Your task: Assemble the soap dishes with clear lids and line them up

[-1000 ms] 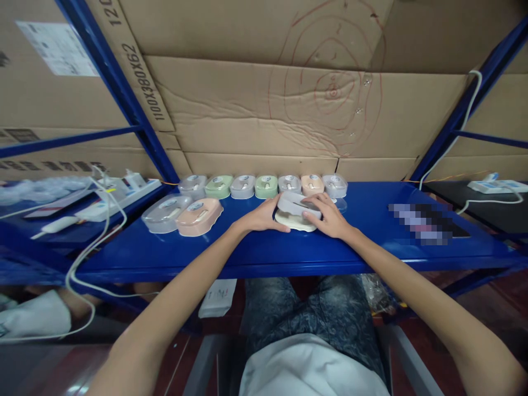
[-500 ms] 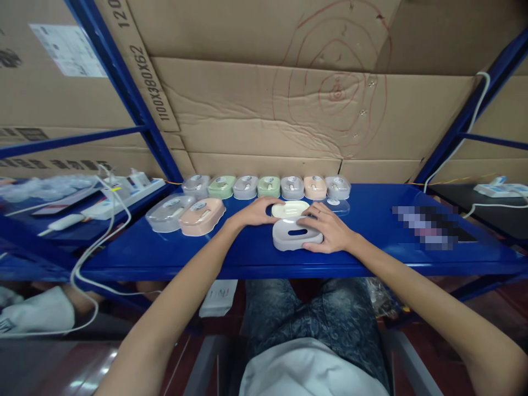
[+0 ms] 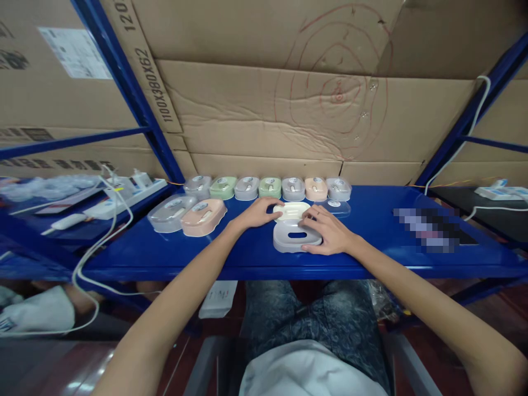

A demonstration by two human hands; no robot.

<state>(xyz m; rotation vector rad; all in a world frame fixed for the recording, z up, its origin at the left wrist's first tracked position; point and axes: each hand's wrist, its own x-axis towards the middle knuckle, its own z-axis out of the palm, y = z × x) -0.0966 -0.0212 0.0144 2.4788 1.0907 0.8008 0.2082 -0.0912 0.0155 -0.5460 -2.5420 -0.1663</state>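
Observation:
A cream soap tray (image 3: 292,210) with raised ribs lies on the blue shelf, and my left hand (image 3: 263,212) grips its left end between thumb and fingers. Directly in front of it sits a grey soap box base (image 3: 284,239) with an oval slot in its top. My right hand (image 3: 330,230) curls around the right side of this base. Its thumb is at the front edge, and its fingertips are at the back edge, close to the tray's right end. Behind my right hand lies a clear lid (image 3: 338,207) with a round label, partly covered by the fingers.
Several lidded soap boxes (image 3: 246,188) stand in a row against the cardboard. A clear box (image 3: 163,214) and a peach box (image 3: 204,217) stand at left. A blurred-out item (image 3: 429,228) lies at right. White cables (image 3: 88,253) hang over the shelf's left side.
My right fingertips have shifted slightly along the base's back edge and look more bent. My left hand stays on the tray. The view has tilted a little.

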